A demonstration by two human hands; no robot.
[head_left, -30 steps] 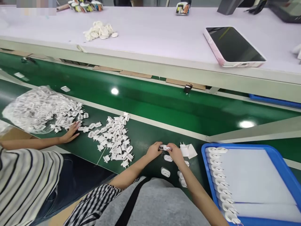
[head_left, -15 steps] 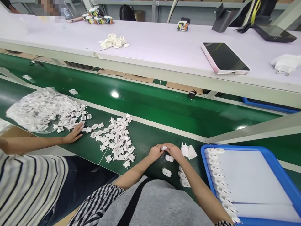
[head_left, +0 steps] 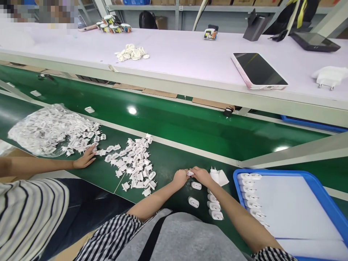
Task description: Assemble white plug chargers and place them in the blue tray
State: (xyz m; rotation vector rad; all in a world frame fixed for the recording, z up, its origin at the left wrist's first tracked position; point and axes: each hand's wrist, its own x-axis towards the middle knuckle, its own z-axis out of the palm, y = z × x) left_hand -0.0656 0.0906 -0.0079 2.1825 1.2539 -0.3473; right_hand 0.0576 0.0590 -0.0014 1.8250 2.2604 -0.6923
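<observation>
Your left hand (head_left: 181, 178) and right hand (head_left: 202, 177), fingers drawn together, both grip a small white piece (head_left: 190, 173) left of the blue tray (head_left: 322, 194). Farther left of that tray, white plug parts (head_left: 135, 168) lie heaped on the green worktop (head_left: 165, 156).

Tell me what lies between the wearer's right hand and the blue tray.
In the head view: a white pronged piece and, nearer the blue tray, another squarish white piece.
</observation>
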